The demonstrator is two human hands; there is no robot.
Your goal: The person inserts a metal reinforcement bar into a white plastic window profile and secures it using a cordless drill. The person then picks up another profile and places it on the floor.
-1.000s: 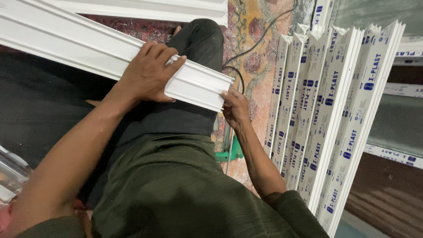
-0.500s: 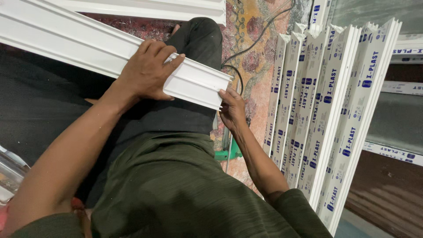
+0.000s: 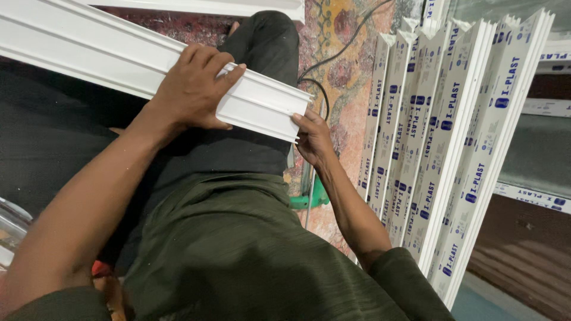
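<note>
White plastic profile (image 3: 113, 56), a long ribbed length, runs from the upper left of the frame down to its cut end just right of centre, lying across the person's dark trouser leg (image 3: 262, 53); the left hand (image 3: 193, 89) lies over the top of it, fingers curled down across the ribs and gripping it, thumb tucked beneath; the right hand (image 3: 312, 139) sits at the cut end, its fingertips pressed against the lower corner of the profile, fingers loosely bent, and whether it actually clasps the end or only touches it cannot be told. Compared with a second ago the profile's end sits slightly further right and a little lower in the frame; the right hand has crept up with it to meet the corner, while the left hand keeps the same grip. At the right of the frame a stack of white profiles with blue-printed film (image 3: 452, 142) leans upright; a black cable (image 3: 333, 56) trails over the patterned carpet (image 3: 345, 71) at top centre; a green tool (image 3: 309, 199) peeks out below the right wrist, partly hidden.
</note>
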